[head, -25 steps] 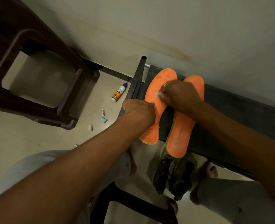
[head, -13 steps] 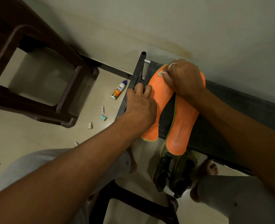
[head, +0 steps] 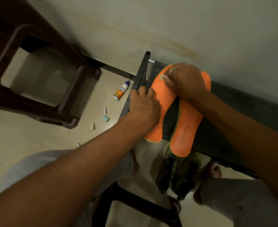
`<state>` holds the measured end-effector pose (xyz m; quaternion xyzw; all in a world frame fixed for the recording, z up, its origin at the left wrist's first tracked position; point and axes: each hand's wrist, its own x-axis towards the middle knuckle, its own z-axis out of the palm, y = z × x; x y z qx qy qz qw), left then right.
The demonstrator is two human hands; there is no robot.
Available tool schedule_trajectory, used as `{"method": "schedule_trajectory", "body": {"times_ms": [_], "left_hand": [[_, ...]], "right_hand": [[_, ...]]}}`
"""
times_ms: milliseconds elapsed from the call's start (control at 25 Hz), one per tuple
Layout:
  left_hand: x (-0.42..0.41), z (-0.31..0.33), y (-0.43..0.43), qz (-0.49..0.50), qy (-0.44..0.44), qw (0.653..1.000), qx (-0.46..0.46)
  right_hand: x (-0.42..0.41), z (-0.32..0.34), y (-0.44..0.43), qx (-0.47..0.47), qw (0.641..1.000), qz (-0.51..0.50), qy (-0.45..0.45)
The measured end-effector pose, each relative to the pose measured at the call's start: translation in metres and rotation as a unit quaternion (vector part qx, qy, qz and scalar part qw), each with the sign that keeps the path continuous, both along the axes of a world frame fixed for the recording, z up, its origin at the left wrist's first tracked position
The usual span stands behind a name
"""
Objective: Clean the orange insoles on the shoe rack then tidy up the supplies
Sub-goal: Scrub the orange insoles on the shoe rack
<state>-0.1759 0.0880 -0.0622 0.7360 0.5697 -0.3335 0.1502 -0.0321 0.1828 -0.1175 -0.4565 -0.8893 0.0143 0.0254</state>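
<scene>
My right hand (head: 185, 81) is closed in a pinch on a small whitish wad (head: 162, 77). Thumb and fingertips curl round it and press it onto the far end of the left orange insole (head: 166, 102). The wrist crosses the far end of the right orange insole (head: 185, 128), and my forearm runs in from the near right.

My left hand (head: 144, 108) lies palm down with fingers straight and a little apart. It presses on the left edge of the same insole and grips nothing. Its fingertips reach the dark side frame of the shoe rack (head: 170, 122).

Both insoles lie side by side on the rack's top. Their near ends overhang the edge above a pair of olive shoes (head: 176, 174) on the floor. Left of the rack, a glue bottle (head: 121, 91), a teal cap (head: 106, 118) and a white cap (head: 92, 126) lie on the tiles. A brown stool (head: 7, 22) stands at far left.
</scene>
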Motion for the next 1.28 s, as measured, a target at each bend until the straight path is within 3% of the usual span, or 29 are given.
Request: {"method": "schedule_trajectory", "body": {"times_ms": [120,280,400,560,720,920,1080,1200,1280], "left_hand": [[-0.001,0.000,0.001,0.003,-0.005,1.000,0.001],[0.001,0.000,0.000,0.000,0.001,1.000,0.000],[0.000,0.000,0.001,0.004,-0.004,1.000,-0.002],[0.000,-0.002,0.000,0.003,0.000,1.000,0.001],[-0.001,-0.001,0.003,0.009,-0.004,1.000,-0.005],[-0.001,-0.003,0.001,0.003,0.002,1.000,0.002],[-0.002,-0.002,0.002,0.007,-0.002,1.000,0.003],[-0.001,-0.003,0.001,0.006,-0.001,1.000,0.004],[-0.001,-0.002,0.001,0.006,0.001,1.000,0.003]], "right_hand": [[0.006,0.010,0.014,0.025,0.997,-0.072,0.025],[0.000,0.001,-0.009,0.005,1.000,0.026,0.008],[0.007,0.012,0.012,0.029,0.998,-0.063,0.010],[0.002,0.006,-0.015,-0.004,0.999,0.030,-0.015],[0.015,0.016,0.003,0.009,0.997,-0.064,-0.037],[0.008,0.013,-0.031,-0.129,0.991,0.042,-0.014],[0.019,0.018,-0.007,-0.034,0.998,-0.039,-0.038],[0.011,0.016,-0.027,-0.122,0.992,0.027,-0.036],[0.013,0.016,-0.029,-0.130,0.991,0.027,-0.036]]}}
